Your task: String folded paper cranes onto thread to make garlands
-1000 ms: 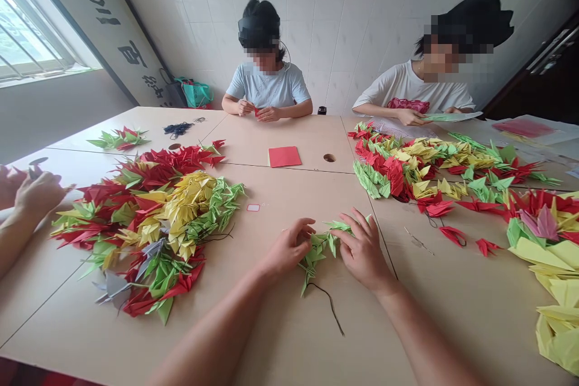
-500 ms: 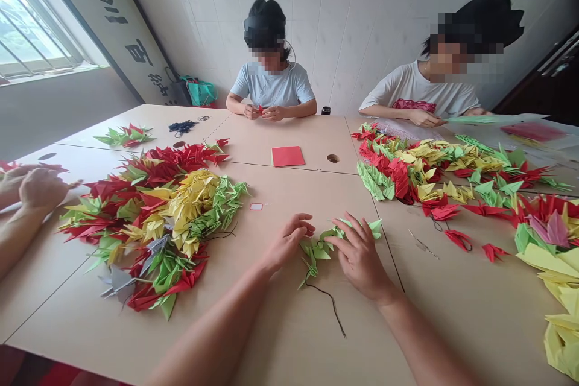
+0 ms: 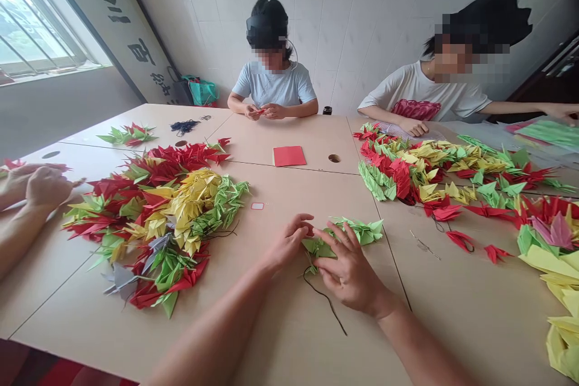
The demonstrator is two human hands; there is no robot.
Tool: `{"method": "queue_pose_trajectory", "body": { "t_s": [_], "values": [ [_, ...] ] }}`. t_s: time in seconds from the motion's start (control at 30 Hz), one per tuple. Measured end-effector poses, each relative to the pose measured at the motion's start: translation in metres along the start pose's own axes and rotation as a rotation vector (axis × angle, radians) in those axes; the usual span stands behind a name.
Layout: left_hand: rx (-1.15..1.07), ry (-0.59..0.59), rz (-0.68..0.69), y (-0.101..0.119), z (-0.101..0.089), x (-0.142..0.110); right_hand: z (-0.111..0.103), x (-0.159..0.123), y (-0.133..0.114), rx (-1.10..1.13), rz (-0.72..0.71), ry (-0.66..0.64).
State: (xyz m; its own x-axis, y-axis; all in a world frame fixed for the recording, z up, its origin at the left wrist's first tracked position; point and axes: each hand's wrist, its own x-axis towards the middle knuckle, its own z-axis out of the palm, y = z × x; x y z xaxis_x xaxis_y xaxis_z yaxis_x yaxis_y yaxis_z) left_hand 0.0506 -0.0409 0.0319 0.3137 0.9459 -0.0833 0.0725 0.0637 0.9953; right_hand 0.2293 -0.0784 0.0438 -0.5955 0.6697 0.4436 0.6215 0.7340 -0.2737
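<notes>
On the near tabletop [image 3: 280, 338], green origami cranes [image 3: 350, 230] on black thread [image 3: 326, 303] lie between the hands. Right hand [image 3: 348, 274] is on the cranes; left hand [image 3: 287, 244] is just beside them, fingertips at the strand. Clamp unclear on both.

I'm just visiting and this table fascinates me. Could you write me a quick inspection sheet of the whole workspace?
surface: pale wooden table made of joined panels.
job's things: green paper cranes strung on black thread.
clutter: heaps of red, yellow and green paper cranes; a red paper square.
hands: left hand at the cranes' edge; right hand spread over them.
cables: thin wire beside the headset of the person opposite.
surroundings: white tiled wall, barred window, a second seated person.
</notes>
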Motion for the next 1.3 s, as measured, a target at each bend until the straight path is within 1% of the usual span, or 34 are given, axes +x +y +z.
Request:
{"method": "queue_pose_trajectory", "body": {
  "t_s": [0.07, 0.1, 0.13, 0.2, 0.27, 0.33, 0.37, 0.4, 0.43, 0.47, 0.53, 0.57, 0.6, 0.67, 0.7, 0.77, 0.87, 0.93, 1.03, 1.1, 1.17, 1.3],
  "values": [
    [0.039, 0.011, 0.004, 0.003, 0.001, -0.002, -0.002, 0.002, -0.006, 0.010, -0.015, -0.044],
    [0.053, 0.012, 0.004, 0.005, 0.001, -0.002, -0.002, 0.002, -0.006, 0.010, -0.011, -0.037],
    [0.063, 0.010, 0.002, 0.006, 0.001, -0.003, -0.003, 0.002, -0.004, 0.005, 0.003, -0.005],
    [0.082, 0.000, 0.000, 0.007, 0.002, -0.004, -0.004, 0.000, 0.008, -0.019, 0.072, 0.131],
    [0.112, -0.010, 0.003, 0.007, 0.003, -0.006, -0.005, -0.007, 0.029, -0.062, 0.216, 0.316],
    [0.133, -0.025, 0.015, 0.007, 0.004, -0.007, -0.005, -0.017, 0.054, -0.062, 0.406, 0.483],
    [0.137, -0.034, 0.022, 0.007, 0.005, -0.008, -0.005, -0.022, 0.066, -0.035, 0.517, 0.528],
    [0.135, -0.045, 0.031, 0.006, 0.005, -0.009, -0.004, -0.028, 0.077, 0.018, 0.644, 0.546],
    [0.129, -0.054, 0.042, 0.006, 0.006, -0.010, -0.003, -0.033, 0.086, 0.094, 0.772, 0.526],
    [0.119, -0.066, 0.052, 0.006, 0.007, -0.012, -0.002, -0.036, 0.091, 0.186, 0.868, 0.496],
    [0.082, -0.092, 0.053, 0.006, 0.008, -0.014, 0.001, -0.040, 0.093, 0.280, 0.945, 0.420],
    [0.063, -0.106, 0.045, 0.006, 0.008, -0.015, 0.003, -0.039, 0.090, 0.282, 0.943, 0.370],
    [0.046, -0.118, 0.035, 0.006, 0.008, -0.016, 0.005, -0.037, 0.085, 0.287, 0.904, 0.310],
    [0.033, -0.122, 0.022, 0.007, 0.007, -0.017, 0.009, -0.032, 0.070, 0.316, 0.791, 0.213],
    [0.036, -0.106, 0.023, 0.007, 0.007, -0.017, 0.011, -0.028, 0.063, 0.334, 0.739, 0.172],
    [0.051, -0.038, 0.034, 0.009, 0.006, -0.017, 0.015, -0.023, 0.050, 0.337, 0.665, 0.121],
    [0.084, 0.112, 0.057, 0.009, 0.006, -0.014, 0.018, -0.019, 0.042, 0.288, 0.630, 0.125],
    [0.115, 0.193, 0.077, 0.006, 0.007, -0.011, 0.019, -0.018, 0.043, 0.271, 0.672, 0.145],
    [0.150, 0.272, 0.112, -0.003, 0.010, -0.006, 0.021, -0.014, 0.048, 0.268, 0.729, 0.153],
    [0.108, 0.284, 0.104, -0.010, 0.012, -0.002, 0.026, -0.008, 0.054, 0.280, 0.717, 0.151],
    [0.018, 0.288, 0.062, -0.015, 0.014, 0.004, 0.033, 0.001, 0.060, 0.311, 0.702, 0.159],
    [-0.026, 0.303, 0.016, -0.016, 0.012, 0.021, 0.047, 0.023, 0.072, 0.436, 0.658, 0.156]
  ]
}}
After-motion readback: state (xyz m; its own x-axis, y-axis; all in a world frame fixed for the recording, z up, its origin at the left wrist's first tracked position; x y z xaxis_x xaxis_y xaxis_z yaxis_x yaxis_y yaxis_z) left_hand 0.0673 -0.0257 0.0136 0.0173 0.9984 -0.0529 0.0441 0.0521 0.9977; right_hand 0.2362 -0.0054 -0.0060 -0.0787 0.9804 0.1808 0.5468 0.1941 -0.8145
